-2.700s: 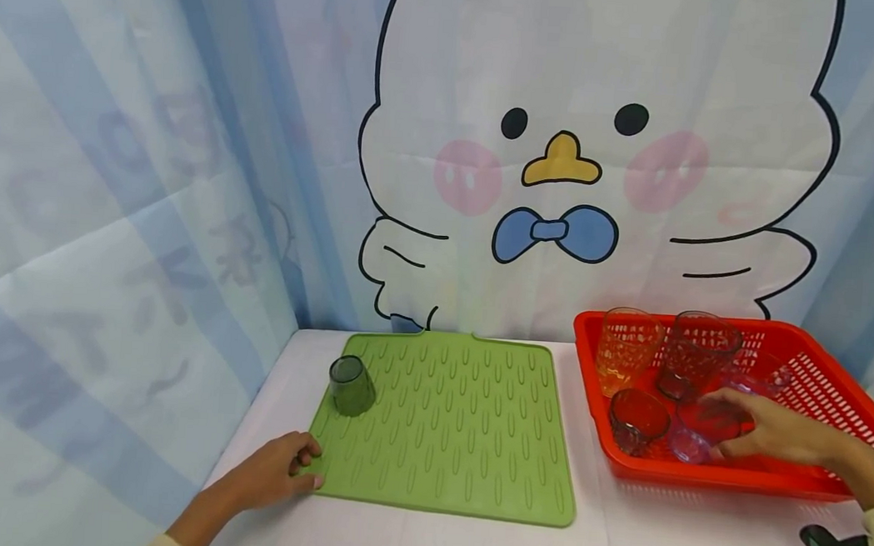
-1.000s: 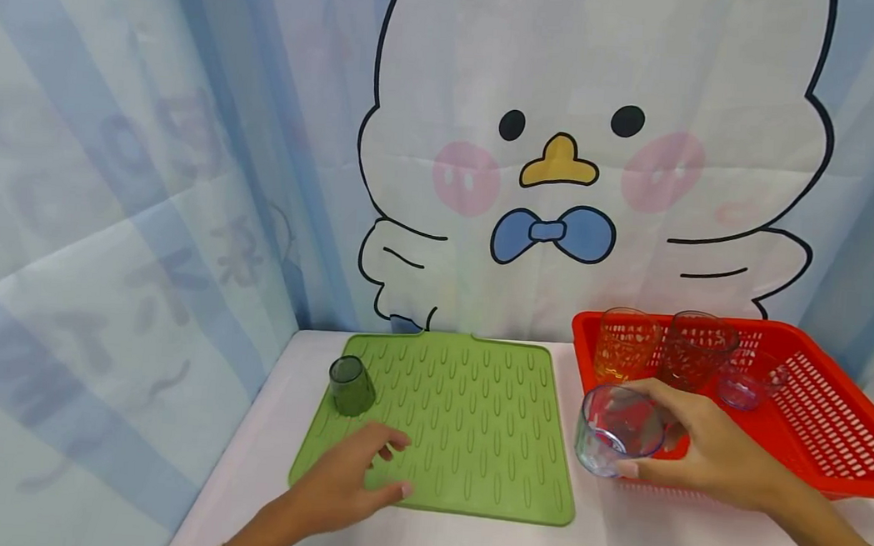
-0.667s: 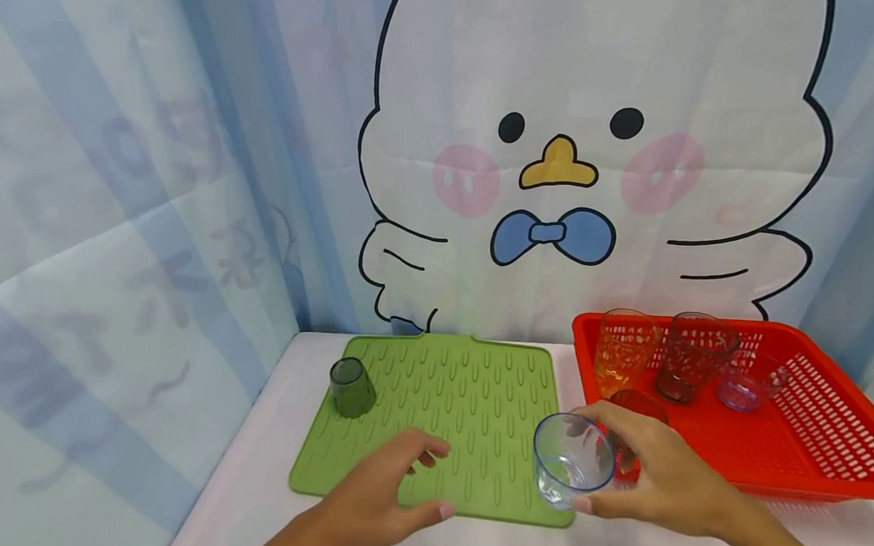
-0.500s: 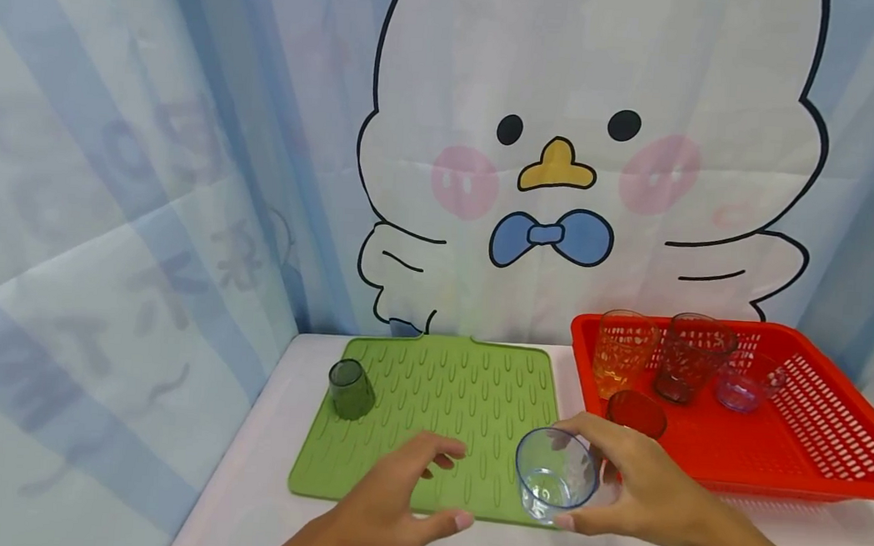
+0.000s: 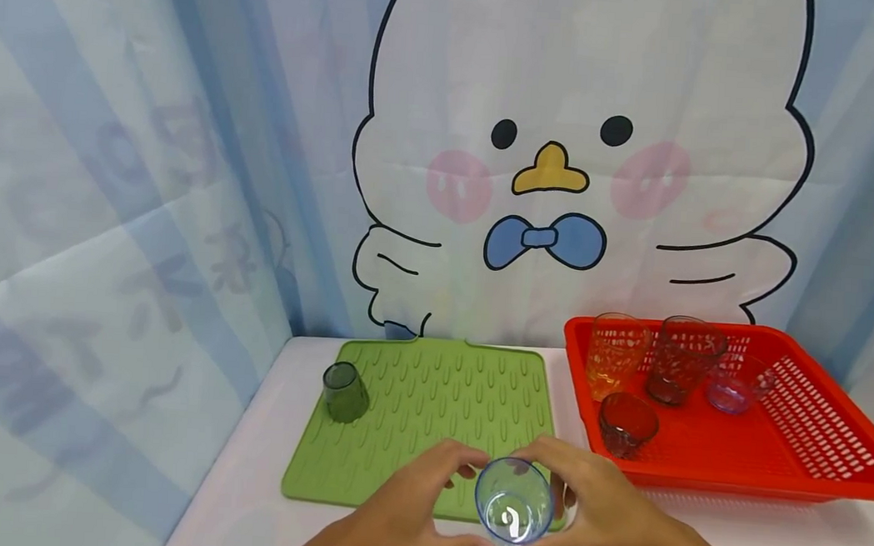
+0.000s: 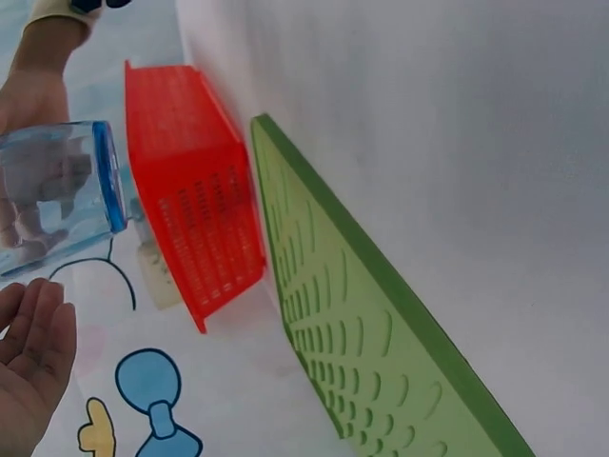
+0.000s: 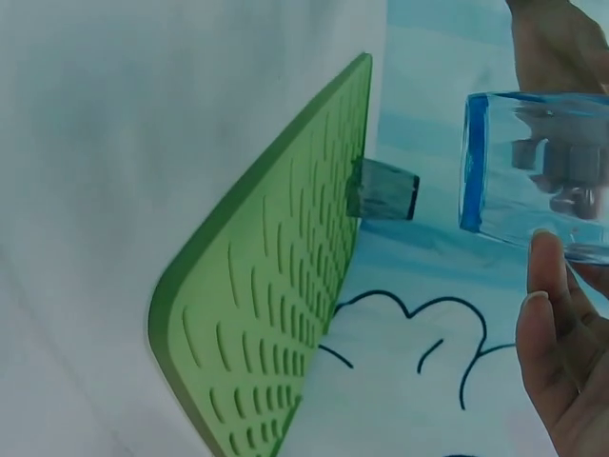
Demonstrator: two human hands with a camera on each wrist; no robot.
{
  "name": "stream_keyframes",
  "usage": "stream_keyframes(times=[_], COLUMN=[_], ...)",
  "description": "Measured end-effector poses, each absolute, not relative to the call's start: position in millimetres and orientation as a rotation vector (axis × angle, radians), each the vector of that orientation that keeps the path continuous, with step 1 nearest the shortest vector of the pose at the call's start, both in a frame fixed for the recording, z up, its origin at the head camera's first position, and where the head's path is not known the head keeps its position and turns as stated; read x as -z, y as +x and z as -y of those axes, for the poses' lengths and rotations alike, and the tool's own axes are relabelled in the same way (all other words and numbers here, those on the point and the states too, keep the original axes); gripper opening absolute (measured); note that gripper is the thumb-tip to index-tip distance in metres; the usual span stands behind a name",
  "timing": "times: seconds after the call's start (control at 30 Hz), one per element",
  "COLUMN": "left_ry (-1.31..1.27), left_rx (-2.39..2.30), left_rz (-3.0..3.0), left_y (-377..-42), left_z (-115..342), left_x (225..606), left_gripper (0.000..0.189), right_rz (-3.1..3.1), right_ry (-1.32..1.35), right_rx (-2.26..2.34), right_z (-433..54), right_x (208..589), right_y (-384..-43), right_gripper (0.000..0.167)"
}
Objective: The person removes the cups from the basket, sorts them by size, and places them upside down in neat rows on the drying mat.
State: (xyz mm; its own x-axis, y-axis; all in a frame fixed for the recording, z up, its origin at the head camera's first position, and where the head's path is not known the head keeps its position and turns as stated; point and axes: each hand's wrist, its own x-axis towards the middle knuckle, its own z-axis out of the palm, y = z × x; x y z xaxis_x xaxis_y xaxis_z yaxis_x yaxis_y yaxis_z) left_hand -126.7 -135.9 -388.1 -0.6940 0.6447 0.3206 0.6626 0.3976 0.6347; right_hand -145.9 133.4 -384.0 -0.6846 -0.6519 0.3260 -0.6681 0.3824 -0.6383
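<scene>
Head view: 1 dark glass (image 5: 346, 394) on 1 green mat (image 5: 429, 398), beyond the fingers of the left hand (image 5: 411, 509), which curve at the blue-rimmed glass (image 5: 514, 512), contact can't tell. That's 1, between both hands, right hand (image 5: 606, 517) fingers pinching it; probably stiff, light-ish, slick, breakable, so take the side walls. Right of those fingers: 1 red basket (image 5: 741, 454), 4 glasses (image 5: 626, 426) inside.

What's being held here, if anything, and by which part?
A blue-rimmed glass, held by its side in the right hand; whether the left hand also grips it cannot be told.
</scene>
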Motion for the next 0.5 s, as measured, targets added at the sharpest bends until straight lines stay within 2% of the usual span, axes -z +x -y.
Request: stream_keyframes(times=[0.5], left_ry=[-1.21], left_rx=[0.979], left_rz=[2.555], left_y=[-125.3], left_z=[134.1], left_x=[392.6], left_gripper=[0.07], right_rz=[2.573], right_ry=[1.289], right_rx=[-1.197], right_z=[-119.2], right_x=[389.6], right_y=[-145.1], right_gripper=[0.064])
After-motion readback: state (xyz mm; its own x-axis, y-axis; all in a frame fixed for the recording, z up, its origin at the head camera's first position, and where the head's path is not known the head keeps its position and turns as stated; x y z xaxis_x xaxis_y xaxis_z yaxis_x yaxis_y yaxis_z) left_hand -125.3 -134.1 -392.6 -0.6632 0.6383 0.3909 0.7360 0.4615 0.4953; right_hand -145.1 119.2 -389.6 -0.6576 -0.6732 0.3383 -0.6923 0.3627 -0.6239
